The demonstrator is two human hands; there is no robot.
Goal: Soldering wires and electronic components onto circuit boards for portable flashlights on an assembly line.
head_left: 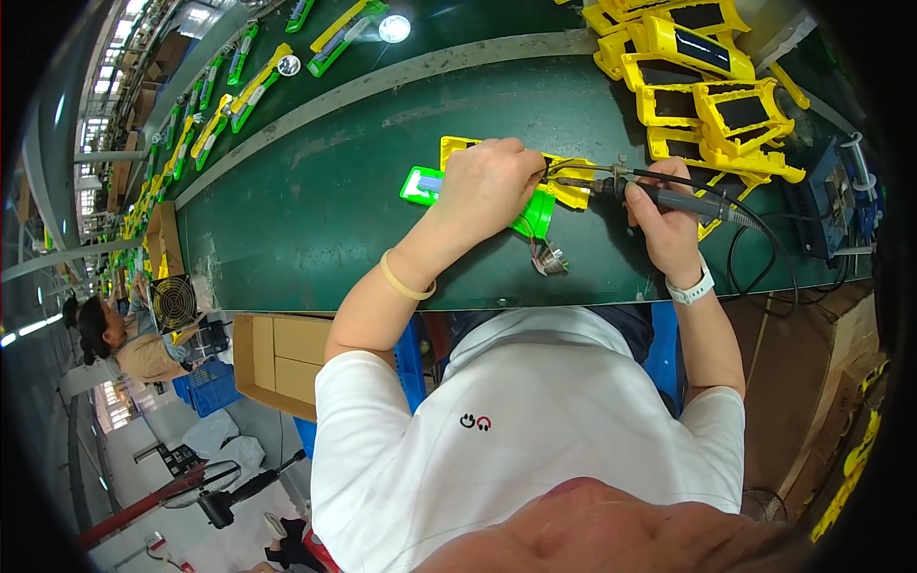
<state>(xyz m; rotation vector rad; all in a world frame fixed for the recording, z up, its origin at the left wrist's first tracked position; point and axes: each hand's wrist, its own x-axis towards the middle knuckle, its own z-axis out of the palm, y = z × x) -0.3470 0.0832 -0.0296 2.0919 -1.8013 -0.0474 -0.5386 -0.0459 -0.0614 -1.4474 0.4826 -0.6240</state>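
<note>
My right hand (pixel 669 220) is closed around the dark handle of a soldering iron (pixel 707 203), with a thin feed tube clamped along it. The iron points left, its tip over a yellow plastic housing (pixel 573 196) on the green bench. Closed in a pinch, my left hand (pixel 489 186) rests over that housing close to the tip; what its fingers hold is hidden, though thin wires show beside them. Partly under the hand lies a green plastic casing (pixel 540 218). Red and dark wires lead from it to a small silver lamp reflector (pixel 551 259) nearer me.
Yellow housings with dark panels (pixel 716 100) are heaped at the far right. A blue soldering station (pixel 820 196) and a solder spool (pixel 860 160) stand at right, with looping black cable. Yellow-green lamps (pixel 258 86) line the far left strip. A cardboard box (pixel 296 358) sits below the bench edge.
</note>
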